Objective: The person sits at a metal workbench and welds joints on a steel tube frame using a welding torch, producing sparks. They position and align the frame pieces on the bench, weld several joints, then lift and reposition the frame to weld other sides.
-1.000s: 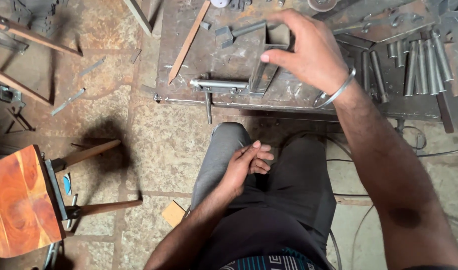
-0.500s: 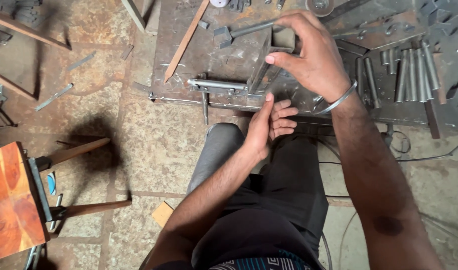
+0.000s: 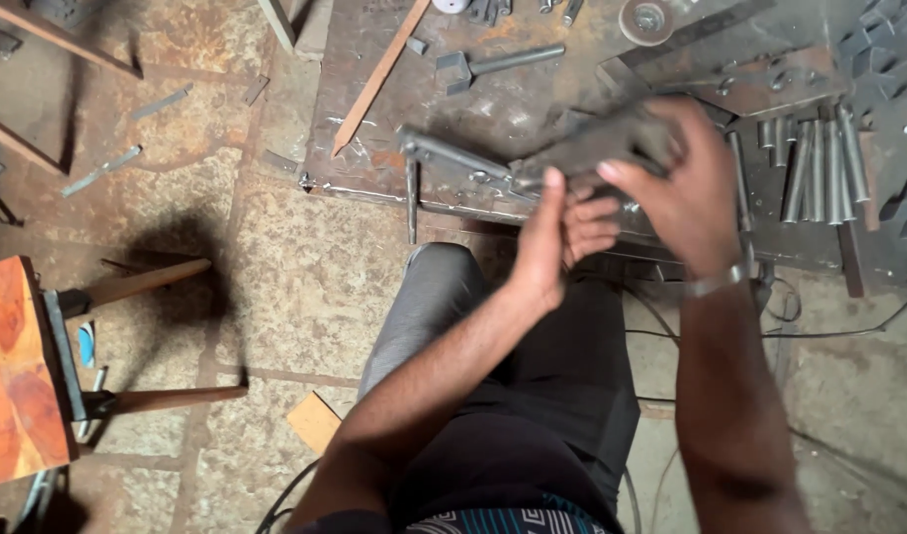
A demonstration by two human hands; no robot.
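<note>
Workshop floor and steel bench top, seen from above

A rusty steel work plate [image 3: 493, 99] is laid over the stone-paved floor [image 3: 305, 287]; on it a long thin wooden strip [image 3: 379, 77] is set slantwise, a grey metal hammer [image 3: 498, 62] is laid near the top edge, and a row of short grey steel rods [image 3: 815, 163] is ranged at the right. An orange-brown wooden stool [image 3: 18, 376] is seen at the left, and a small wooden offcut [image 3: 315, 420] on the floor.

Bare rusty steel bench [image 3: 493, 99] lies open left of the hands; a row of grey steel rods [image 3: 815, 163] blocks the right, a slanted wooden strip [image 3: 379, 79] the left.
</note>
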